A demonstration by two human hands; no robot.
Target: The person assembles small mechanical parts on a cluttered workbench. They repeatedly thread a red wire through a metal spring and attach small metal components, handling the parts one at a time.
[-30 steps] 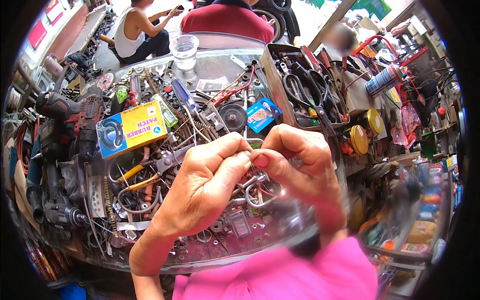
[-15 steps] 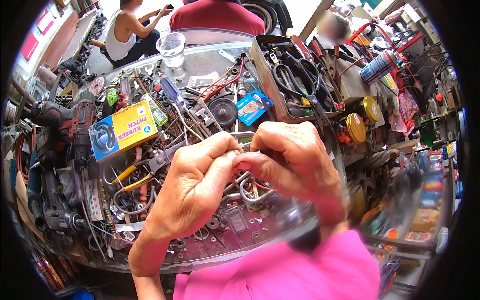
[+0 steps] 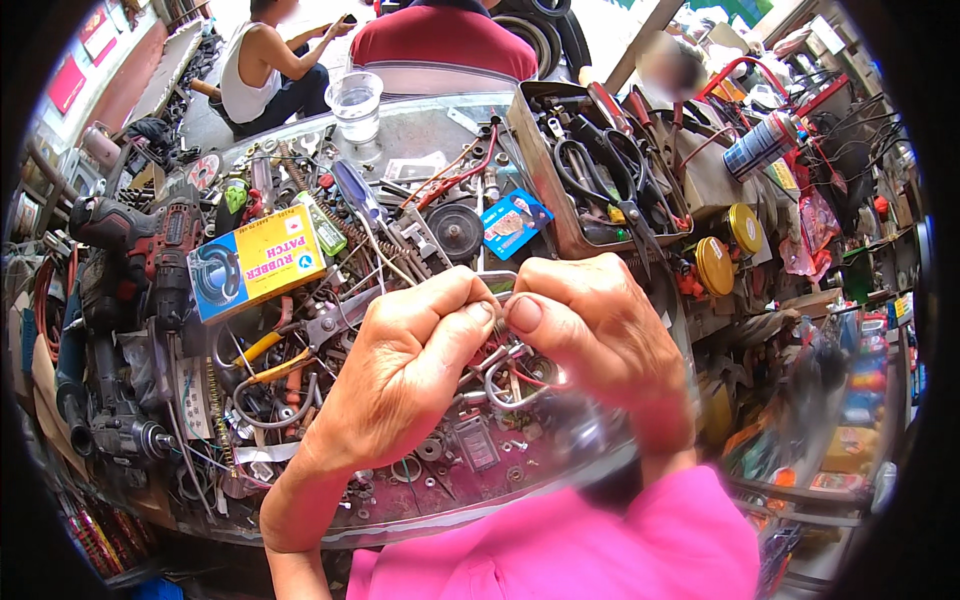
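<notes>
Head view, left fingers (image 3: 479, 313), right fingers (image 3: 525, 314), pinched together, any held piece, its long axis, too hidden to tell

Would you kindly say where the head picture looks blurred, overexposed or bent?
In the head view, the right wrist looks hazy, the colourful shelved packages blur, the pale ground beyond the cluttered glass-topped table glares white, and the table's near edge bows.

Bench (image 3: 425, 125) has a drill (image 3: 176, 232) frame-left, carton (image 3: 270, 265) just right of it, cup (image 3: 355, 108) up top, toolbox (image 3: 541, 165) upper right, hands (image 3: 410, 365) mid-frame.
</notes>
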